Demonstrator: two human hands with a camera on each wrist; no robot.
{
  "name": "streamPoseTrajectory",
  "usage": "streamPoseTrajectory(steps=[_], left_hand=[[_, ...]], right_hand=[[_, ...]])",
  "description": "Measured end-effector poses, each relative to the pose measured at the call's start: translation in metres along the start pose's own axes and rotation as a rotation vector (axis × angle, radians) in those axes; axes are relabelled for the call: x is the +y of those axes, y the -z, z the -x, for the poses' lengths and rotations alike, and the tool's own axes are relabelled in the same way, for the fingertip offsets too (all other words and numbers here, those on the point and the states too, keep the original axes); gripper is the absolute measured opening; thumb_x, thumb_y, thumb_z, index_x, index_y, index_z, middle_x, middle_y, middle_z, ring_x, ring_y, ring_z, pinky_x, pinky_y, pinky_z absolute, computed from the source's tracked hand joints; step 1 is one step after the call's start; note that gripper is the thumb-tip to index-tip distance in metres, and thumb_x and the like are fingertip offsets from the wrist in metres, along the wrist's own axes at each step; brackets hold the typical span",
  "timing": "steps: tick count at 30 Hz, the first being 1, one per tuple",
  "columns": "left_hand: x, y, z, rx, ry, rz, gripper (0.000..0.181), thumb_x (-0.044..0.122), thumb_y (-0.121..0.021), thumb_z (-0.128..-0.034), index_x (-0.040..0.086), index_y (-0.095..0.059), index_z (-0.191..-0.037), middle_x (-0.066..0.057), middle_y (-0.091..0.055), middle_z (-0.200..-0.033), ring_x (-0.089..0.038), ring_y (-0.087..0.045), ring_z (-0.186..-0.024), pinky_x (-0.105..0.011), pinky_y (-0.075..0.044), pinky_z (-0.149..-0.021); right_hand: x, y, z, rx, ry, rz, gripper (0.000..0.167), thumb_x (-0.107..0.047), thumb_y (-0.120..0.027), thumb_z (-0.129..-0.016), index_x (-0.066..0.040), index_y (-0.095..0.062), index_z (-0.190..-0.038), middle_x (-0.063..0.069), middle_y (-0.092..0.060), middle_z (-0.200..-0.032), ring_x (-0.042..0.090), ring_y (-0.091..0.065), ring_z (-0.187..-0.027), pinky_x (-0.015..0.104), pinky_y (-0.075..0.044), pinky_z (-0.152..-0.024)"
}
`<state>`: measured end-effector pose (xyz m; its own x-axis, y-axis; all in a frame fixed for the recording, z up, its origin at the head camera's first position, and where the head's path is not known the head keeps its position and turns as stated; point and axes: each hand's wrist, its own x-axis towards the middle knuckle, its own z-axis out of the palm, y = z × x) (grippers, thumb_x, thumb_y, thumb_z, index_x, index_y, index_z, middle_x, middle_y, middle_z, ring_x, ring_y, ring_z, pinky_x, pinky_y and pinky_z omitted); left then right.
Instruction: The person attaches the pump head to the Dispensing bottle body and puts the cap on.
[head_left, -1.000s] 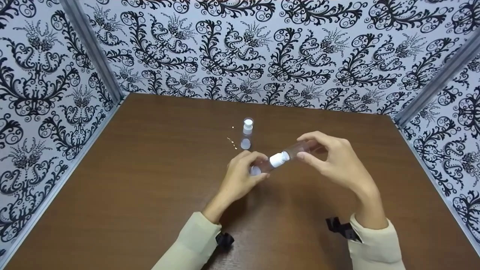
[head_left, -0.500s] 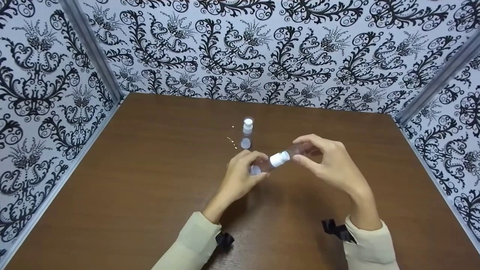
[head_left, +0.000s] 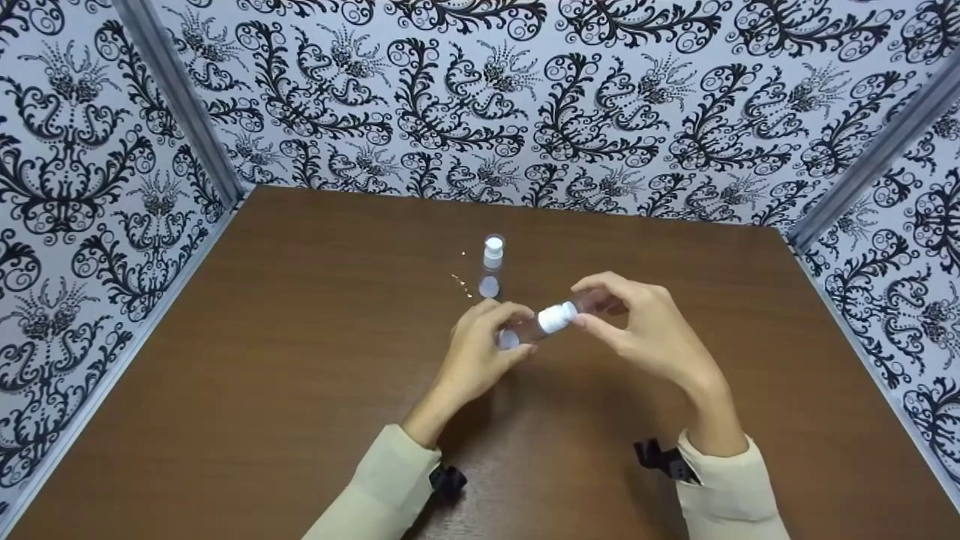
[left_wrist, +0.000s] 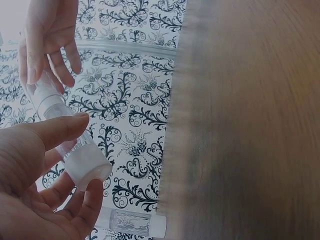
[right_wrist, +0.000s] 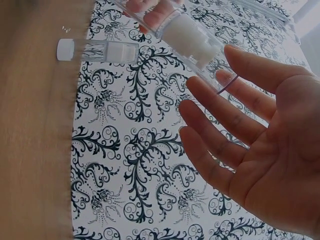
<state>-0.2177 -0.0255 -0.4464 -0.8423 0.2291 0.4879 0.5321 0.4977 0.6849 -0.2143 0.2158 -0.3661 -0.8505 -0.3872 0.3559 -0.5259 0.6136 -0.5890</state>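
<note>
Tilted above the table, a clear pump bottle with a white collar and pump head lies between both hands. My left hand grips its lower body, thumb on one side and fingers on the other; its white base shows in the left wrist view. My right hand pinches a clear cap by its closed end, between thumb and fingers. The cap surrounds the white pump head. Beyond the left hand, a second similar bottle stands upright on the table, clear cap over its white pump.
Several tiny bright flecks lie on the brown wooden table left of the standing bottle. Black-and-white patterned walls with grey corner posts enclose the back and sides.
My right hand has moved left toward the left hand, carrying the cap farther down over the pump head. The left hand and its bottle stay almost still; the standing bottle has not moved.
</note>
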Motion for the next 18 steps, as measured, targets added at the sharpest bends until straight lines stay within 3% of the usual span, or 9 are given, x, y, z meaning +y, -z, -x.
streamPoseTrajectory(steps=[5, 12, 18], left_hand=[[0.0004, 0.0012, 0.0002, 0.006, -0.002, -0.005, 0.036, 0.017, -0.095, -0.0784, 0.015, -0.078, -0.110, -0.002, -0.072, -0.100, -0.019, -0.062, -0.091, -0.034, -0.048, -0.080], [-0.0006, 0.0011, 0.0006, 0.007, 0.000, -0.006, 0.036, 0.017, -0.095, -0.0786, 0.015, -0.078, -0.110, -0.002, -0.072, -0.100, -0.019, -0.062, -0.091, -0.034, -0.047, -0.080], [-0.0005, 0.0012, -0.0006, 0.008, 0.000, -0.014, 0.037, 0.017, -0.096, -0.0782, 0.015, -0.078, -0.111, -0.002, -0.072, -0.100, -0.019, -0.062, -0.092, -0.035, -0.048, -0.081]], right_hand=[[0.0002, -0.0033, -0.0017, -0.016, -0.007, -0.008, 0.028, -0.015, -0.084, -0.093, -0.015, -0.073, -0.119, -0.008, -0.077, -0.096, 0.009, -0.071, -0.088, 0.045, -0.061, -0.087], [-0.0005, -0.0078, -0.0030, -0.036, -0.002, 0.001, 0.028, -0.015, -0.084, -0.093, -0.015, -0.073, -0.118, -0.007, -0.076, -0.097, 0.009, -0.070, -0.087, 0.034, -0.060, -0.085], [-0.0008, -0.0105, -0.0036, -0.038, 0.004, -0.002, 0.027, -0.014, -0.084, -0.093, -0.013, -0.072, -0.118, -0.007, -0.076, -0.097, 0.009, -0.070, -0.086, 0.032, -0.059, -0.084]])
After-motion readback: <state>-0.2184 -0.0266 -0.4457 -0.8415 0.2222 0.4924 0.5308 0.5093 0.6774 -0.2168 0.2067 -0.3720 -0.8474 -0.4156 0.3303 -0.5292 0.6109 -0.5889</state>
